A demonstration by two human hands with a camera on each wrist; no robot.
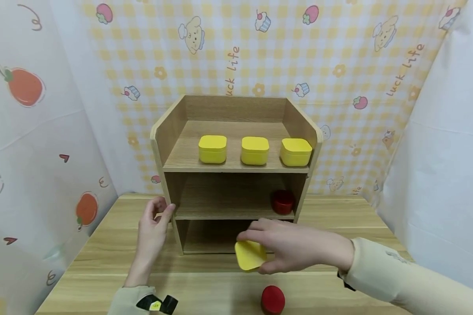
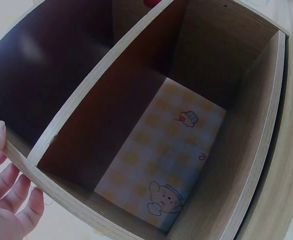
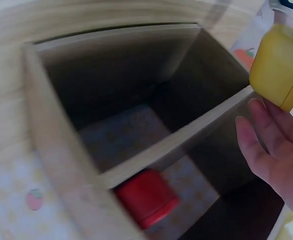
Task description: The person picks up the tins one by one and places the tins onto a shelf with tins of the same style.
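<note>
My right hand [image 1: 284,245] grips a small yellow box [image 1: 249,256] with rounded corners, in front of the bottom compartment of a wooden shelf [image 1: 236,169]. In the right wrist view the same box is at the upper right, between thumb and fingers. My left hand [image 1: 151,229] holds the shelf's left side panel, thumb at the front edge and fingers along the outer face, as the left wrist view also shows. A red container [image 1: 282,202] sits at the right end of the middle compartment. Another red container [image 1: 273,299] stands on the table in front of the shelf.
Three yellow boxes stand along the top board: a left one [image 1: 212,149], a middle one [image 1: 254,151] and a right one [image 1: 295,152] near the side wall. The wood-grain table [image 1: 205,284] carries the shelf. Patterned cloth [image 1: 236,52] hangs behind, with white cloth at both sides.
</note>
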